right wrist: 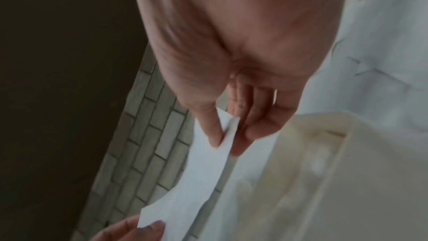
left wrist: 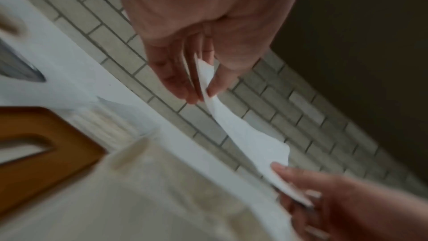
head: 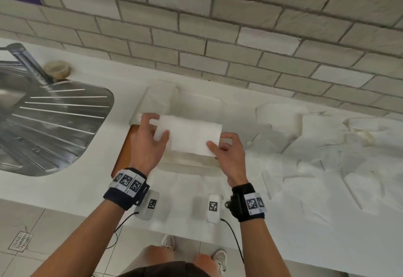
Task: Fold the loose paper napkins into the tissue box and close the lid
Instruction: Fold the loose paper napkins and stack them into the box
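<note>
1. Head view: left hand (head: 148, 143) pinched the left end of a folded napkin (head: 189, 137), thumb on top, fingers under.
2. Right hand (head: 229, 156) pinched the opposite end the same way; the napkin was held flat between both hands.
3. Left wrist view: sheet (left wrist: 243, 135) ran edge-on from the left thumb down to the right fingertips (left wrist: 287, 169).
4. Directly below the grip: open tissue box (head: 185, 163), pale, blurred; whether the napkin touched it, cannot tell.
5. Left of the grip: wooden lid (head: 128, 145) flat on the white counter (head: 87, 185), slot visible in the left wrist view.
6. Right of the grip: loose napkins (head: 327, 156) spread over the counter.
7. Far left: steel sink drainer (head: 54, 119).
</note>
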### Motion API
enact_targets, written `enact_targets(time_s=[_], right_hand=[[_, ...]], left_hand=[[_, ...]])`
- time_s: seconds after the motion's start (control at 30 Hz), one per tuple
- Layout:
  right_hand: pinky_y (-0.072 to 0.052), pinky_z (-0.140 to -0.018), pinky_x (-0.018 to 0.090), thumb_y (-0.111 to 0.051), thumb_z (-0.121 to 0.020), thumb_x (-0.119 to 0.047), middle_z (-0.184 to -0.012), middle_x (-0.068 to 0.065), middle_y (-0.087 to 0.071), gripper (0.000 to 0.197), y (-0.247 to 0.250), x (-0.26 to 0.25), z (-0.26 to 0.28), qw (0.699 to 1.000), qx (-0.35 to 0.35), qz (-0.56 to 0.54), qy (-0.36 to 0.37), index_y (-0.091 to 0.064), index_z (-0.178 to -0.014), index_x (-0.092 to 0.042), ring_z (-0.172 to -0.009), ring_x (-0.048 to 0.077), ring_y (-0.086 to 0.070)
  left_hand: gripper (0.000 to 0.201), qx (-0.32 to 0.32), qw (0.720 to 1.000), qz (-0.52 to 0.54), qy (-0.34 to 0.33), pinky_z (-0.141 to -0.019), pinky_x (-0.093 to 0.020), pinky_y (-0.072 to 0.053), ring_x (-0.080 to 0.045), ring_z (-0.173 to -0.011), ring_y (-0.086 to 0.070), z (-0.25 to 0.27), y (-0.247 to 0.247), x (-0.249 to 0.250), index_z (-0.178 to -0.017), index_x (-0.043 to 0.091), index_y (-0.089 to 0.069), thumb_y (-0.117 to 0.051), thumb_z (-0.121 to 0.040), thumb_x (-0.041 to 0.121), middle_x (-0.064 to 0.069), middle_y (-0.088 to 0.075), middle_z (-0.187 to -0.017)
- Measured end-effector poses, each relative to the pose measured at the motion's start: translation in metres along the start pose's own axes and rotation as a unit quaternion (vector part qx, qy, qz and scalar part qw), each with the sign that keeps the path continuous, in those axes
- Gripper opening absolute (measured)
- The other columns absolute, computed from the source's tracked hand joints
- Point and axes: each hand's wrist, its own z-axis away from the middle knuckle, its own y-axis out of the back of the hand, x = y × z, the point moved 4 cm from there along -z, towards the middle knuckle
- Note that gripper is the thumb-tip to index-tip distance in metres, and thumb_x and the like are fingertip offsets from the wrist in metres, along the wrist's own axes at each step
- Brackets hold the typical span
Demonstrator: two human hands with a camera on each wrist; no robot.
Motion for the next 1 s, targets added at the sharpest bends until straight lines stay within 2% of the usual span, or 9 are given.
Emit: enact_targets(time_s=[0.07,0.17,0.23,0.4,0.5,0.63,0.73,0.8,1.0], right_hand=[[-0.053,-0.078,0.035,-0.086,-0.088,-0.035,-0.086,-0.003,-0.074,0.043,0.0,0.012,-0.009,0.986,0.058,0.152,0.039,-0.054,-0.115,-0.027,-0.08,0.015,-0.069],[-0.043,-0.087,0.041,-0.077,-0.091,-0.035,-0.099,-0.003,-0.069,0.042,-0.019,0.029,-0.012,0.911,0.066,0.394,0.1,-0.046,-0.117,-0.026,-0.097,0.025,-0.061],[-0.04,-0.087,0.043,-0.078,-0.089,-0.033,-0.101,0.001,-0.069,0.045,-0.028,0.04,-0.013,0.878,0.056,0.464,0.106,-0.045,-0.119,-0.023,-0.102,0.028,-0.058],[-0.048,-0.075,0.039,-0.08,-0.092,-0.032,-0.095,0.002,-0.062,0.037,0.023,0.034,-0.03,0.943,0.143,0.259,0.154,-0.047,-0.104,-0.02,-0.09,0.025,-0.056],[-0.052,-0.079,0.043,-0.069,-0.094,-0.027,-0.099,0.012,-0.067,0.026,0.088,0.053,-0.075,0.925,0.159,0.323,0.124,-0.057,-0.109,-0.01,-0.094,0.036,-0.063],[-0.047,-0.104,0.052,-0.073,-0.091,-0.034,-0.143,0.015,-0.053,0.073,0.155,0.087,-0.13,0.883,0.04,0.467,-0.029,-0.04,-0.151,-0.009,-0.131,0.043,-0.052],[-0.039,-0.115,0.056,-0.082,-0.085,-0.045,-0.159,0.011,-0.038,0.1,0.175,0.096,-0.145,0.851,-0.056,0.517,-0.075,-0.025,-0.163,-0.02,-0.149,0.042,-0.036],[-0.039,-0.115,0.054,-0.081,-0.085,-0.052,-0.159,0.013,-0.042,0.101,0.18,0.1,-0.151,0.843,-0.082,0.524,-0.09,-0.026,-0.162,-0.018,-0.15,0.042,-0.036],[-0.041,-0.119,0.039,-0.075,-0.097,-0.036,-0.161,0.015,-0.05,0.078,0.193,0.09,-0.153,0.916,-0.086,0.386,-0.064,-0.042,-0.16,-0.003,-0.147,0.035,-0.049]], left_hand=[[0.046,-0.046,0.994,-0.104,-0.003,-0.079,-0.044,-0.056,-0.03,-0.086,-0.068,0.0,-0.019,-0.024,-0.127,0.022,-0.053,-0.08,-0.09,0.018,0.005,-0.065,-0.087],[0.048,-0.095,0.958,-0.267,-0.047,-0.086,-0.049,-0.05,-0.035,-0.095,-0.063,0.002,-0.046,-0.043,-0.123,0.023,-0.05,-0.078,-0.084,0.017,0.0,-0.068,-0.084],[0.05,-0.114,0.94,-0.317,-0.06,-0.086,-0.048,-0.047,-0.037,-0.1,-0.061,0.001,-0.058,-0.045,-0.12,0.02,-0.051,-0.08,-0.08,0.014,-0.004,-0.071,-0.082],[0.057,-0.07,0.94,-0.311,-0.12,-0.077,-0.049,-0.05,-0.037,-0.101,-0.058,0.003,-0.06,-0.016,-0.122,0.016,-0.057,-0.091,-0.077,0.022,-0.012,-0.063,-0.11],[0.03,-0.055,0.958,-0.207,-0.192,-0.072,-0.044,-0.053,-0.031,-0.092,-0.058,0.032,-0.07,0.016,-0.111,0.013,-0.064,-0.082,-0.087,0.017,-0.007,-0.061,-0.1],[0.008,-0.181,0.947,-0.157,-0.216,-0.063,-0.037,-0.054,-0.02,-0.086,-0.061,0.083,-0.123,0.056,-0.1,0.018,-0.065,-0.069,-0.097,0.023,0.002,-0.061,-0.093],[0.02,-0.3,0.914,-0.186,-0.2,-0.073,-0.039,-0.055,-0.023,-0.094,-0.065,0.114,-0.183,0.072,-0.107,0.018,-0.062,-0.058,-0.104,0.037,0.0,-0.065,-0.101],[0.035,-0.344,0.899,-0.22,-0.16,-0.079,-0.04,-0.054,-0.026,-0.1,-0.065,0.127,-0.221,0.076,-0.113,0.015,-0.061,-0.055,-0.105,0.048,-0.003,-0.065,-0.109],[0.079,-0.354,0.906,-0.228,-0.043,-0.082,-0.045,-0.054,-0.031,-0.116,-0.051,0.157,-0.312,0.082,-0.134,0.012,-0.039,-0.065,-0.085,0.069,-0.008,-0.046,-0.128]])
